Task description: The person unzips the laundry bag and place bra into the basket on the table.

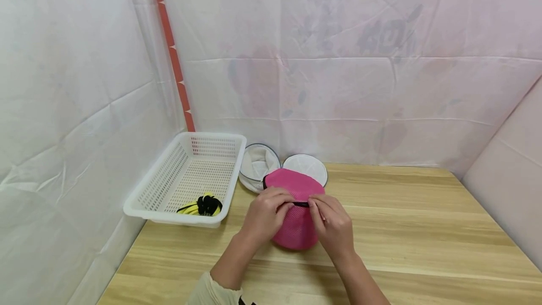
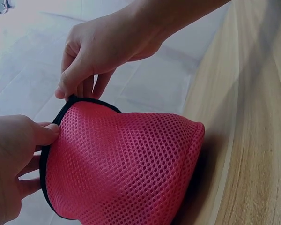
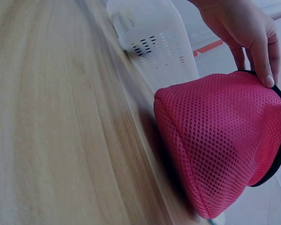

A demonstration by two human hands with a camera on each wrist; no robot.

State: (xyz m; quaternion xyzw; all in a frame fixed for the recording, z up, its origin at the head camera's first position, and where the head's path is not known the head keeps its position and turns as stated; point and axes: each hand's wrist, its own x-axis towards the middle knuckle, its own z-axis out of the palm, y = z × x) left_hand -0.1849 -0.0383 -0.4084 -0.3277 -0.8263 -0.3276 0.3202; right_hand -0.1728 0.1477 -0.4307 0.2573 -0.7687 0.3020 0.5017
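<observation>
A pink mesh bag (image 1: 298,229) with a black-trimmed opening stands on the wooden table, its rim facing me. My left hand (image 1: 266,211) pinches the black trim (image 1: 301,204) on the left side, thumb against the edge. On the right, my right hand (image 1: 334,222) pinches the same trim a short way along. The left wrist view shows both hands on the rim, with the bag's mesh body (image 2: 126,164) bulging below them. In the right wrist view, the left hand (image 3: 246,30) has its thumb on the mesh just beneath the edge; the bag's inside is hidden.
A white perforated basket (image 1: 238,173) stands at left, holding a yellow-and-black bundle (image 1: 206,205). Behind the bag lie a white mesh piece with a dark round rim (image 1: 259,161) and a white disc (image 1: 306,166). White sheeting (image 1: 338,84) walls the table's back and sides.
</observation>
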